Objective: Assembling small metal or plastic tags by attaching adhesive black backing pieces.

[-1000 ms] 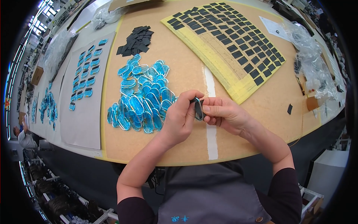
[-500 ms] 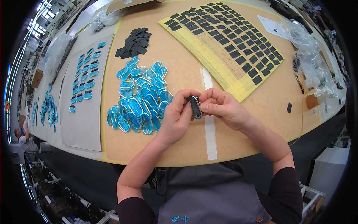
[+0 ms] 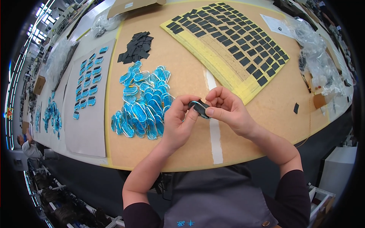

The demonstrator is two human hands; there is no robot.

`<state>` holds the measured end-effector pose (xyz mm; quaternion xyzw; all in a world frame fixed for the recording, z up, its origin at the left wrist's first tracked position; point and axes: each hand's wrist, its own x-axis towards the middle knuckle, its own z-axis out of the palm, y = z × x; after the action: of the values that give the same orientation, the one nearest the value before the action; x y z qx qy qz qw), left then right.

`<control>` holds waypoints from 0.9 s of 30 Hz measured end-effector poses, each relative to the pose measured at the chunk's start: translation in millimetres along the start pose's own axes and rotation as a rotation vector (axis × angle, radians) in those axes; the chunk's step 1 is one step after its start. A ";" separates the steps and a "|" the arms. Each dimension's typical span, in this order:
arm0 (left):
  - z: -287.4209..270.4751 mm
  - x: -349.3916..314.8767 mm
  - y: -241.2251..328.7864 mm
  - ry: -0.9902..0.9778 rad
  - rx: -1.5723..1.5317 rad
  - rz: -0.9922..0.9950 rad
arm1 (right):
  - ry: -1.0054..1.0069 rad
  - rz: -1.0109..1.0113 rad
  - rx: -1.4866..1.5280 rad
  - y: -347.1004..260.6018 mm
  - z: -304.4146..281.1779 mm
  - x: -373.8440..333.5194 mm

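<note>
Between my two hands, above the table, is a small oval piece with a pale rim and a black patch [image 3: 198, 109] over it. My left hand [image 3: 178, 123] pinches its left end between thumb and fingers. At the other end, my right hand [image 3: 232, 114] has its thumb pressed on the black patch, with the fingertips curled behind. Just left of my left hand lies a heap of blue oval pieces [image 3: 146, 108] with pale rims. Beyond that heap is a pile of loose black rectangular patches [image 3: 137, 46].
A yellow-edged board [image 3: 213, 57] carries rows of black patches at the far right. On the left, a grey sheet [image 3: 91, 129] holds blue ovals with black patches in columns. Clear plastic bags [image 3: 321, 64] lie along the right edge. One black patch [image 3: 296, 108] lies alone nearby.
The held oval piece has turned from upright to lying nearly crosswise between my hands. Both hands stay in about the same place, their fingers shifted around it.
</note>
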<state>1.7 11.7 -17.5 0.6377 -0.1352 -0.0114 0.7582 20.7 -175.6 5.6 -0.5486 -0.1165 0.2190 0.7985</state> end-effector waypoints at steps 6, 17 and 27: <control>-7.5 -2.6 -1.9 -0.045 -0.085 -0.027 | 0.019 -0.083 -0.031 -2.3 -0.4 -1.3; -5.2 -0.3 6.0 -0.110 -0.157 0.039 | -0.041 -0.195 -0.134 -5.0 -1.6 -4.5; -2.7 -2.0 8.1 -0.095 -0.133 0.104 | 0.035 -0.324 -0.240 5.7 0.1 -6.4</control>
<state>-0.9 16.2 -10.4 0.5768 -0.2027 -0.0111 0.7913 13.8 -176.8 0.7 -0.6177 -0.2145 0.0625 0.7540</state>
